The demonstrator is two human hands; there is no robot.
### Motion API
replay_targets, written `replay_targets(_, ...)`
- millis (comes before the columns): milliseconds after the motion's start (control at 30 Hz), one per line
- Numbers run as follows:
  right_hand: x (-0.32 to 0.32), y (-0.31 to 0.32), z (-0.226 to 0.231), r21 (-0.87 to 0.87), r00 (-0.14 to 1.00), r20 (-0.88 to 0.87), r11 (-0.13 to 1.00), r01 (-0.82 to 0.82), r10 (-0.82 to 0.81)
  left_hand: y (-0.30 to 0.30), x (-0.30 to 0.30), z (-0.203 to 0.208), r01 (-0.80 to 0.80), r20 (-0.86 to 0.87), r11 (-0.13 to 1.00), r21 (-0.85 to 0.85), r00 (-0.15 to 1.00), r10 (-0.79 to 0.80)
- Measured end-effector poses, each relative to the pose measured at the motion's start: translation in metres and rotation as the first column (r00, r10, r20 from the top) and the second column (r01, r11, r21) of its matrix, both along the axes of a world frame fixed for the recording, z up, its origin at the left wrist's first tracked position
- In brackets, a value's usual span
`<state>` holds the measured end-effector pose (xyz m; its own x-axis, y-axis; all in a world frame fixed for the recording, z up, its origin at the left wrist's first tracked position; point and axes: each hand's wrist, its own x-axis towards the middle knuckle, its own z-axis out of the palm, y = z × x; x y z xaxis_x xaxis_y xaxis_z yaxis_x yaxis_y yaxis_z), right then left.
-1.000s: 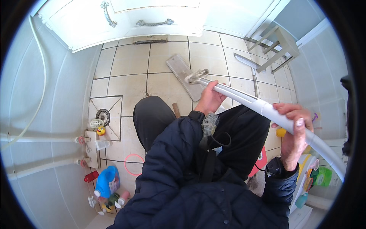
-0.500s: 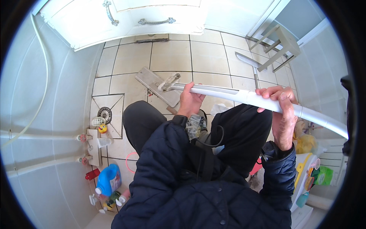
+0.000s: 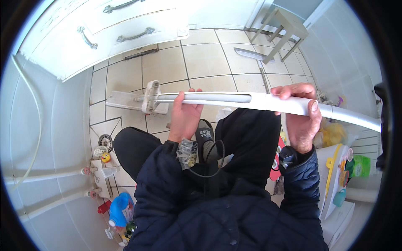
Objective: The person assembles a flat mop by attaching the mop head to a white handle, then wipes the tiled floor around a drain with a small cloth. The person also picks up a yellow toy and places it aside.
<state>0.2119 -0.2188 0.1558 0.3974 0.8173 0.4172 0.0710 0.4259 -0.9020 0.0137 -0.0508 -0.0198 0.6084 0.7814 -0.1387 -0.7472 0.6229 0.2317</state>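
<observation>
- Curling fingers of left hand (image 3: 187,119) and right hand (image 3: 300,125) around smooth slotted pole (image 3: 261,103)
- Amid white cabinet (image 3: 111,35) far left, angular stool (image 3: 292,23) far right, blue bottle (image 3: 119,210) near left

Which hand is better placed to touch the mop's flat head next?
Probably the left hand: it holds the white pole nearer the flat head; the right hand grips farther along.

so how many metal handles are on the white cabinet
3. The first handle is at the picture's top edge, the second handle lower left of it, the third handle below the first. More may be out of frame.
</observation>
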Motion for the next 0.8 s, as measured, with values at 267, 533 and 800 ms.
replay_targets(267, -0.031, 0.013, -0.021, -0.344, 0.998, -0.059, 0.939, 0.014, -0.037, -0.009, 0.010, 0.013, 0.042, -0.042, 0.996, 0.075, 0.998, -0.039)
replay_targets(533, -0.044, 0.028, -0.034, -0.461, 0.951, -0.258, 0.887, 0.032, -0.169, -0.020, 0.018, 0.013, 0.149, -0.160, 0.988, 0.029, 0.977, -0.143)
replay_targets(800, -0.042, 0.041, -0.039, -0.392, 0.907, -0.328, 0.912, 0.122, -0.263, -0.020, 0.006, 0.022, 0.420, -0.308, 0.902, 0.099, 0.875, -0.373)
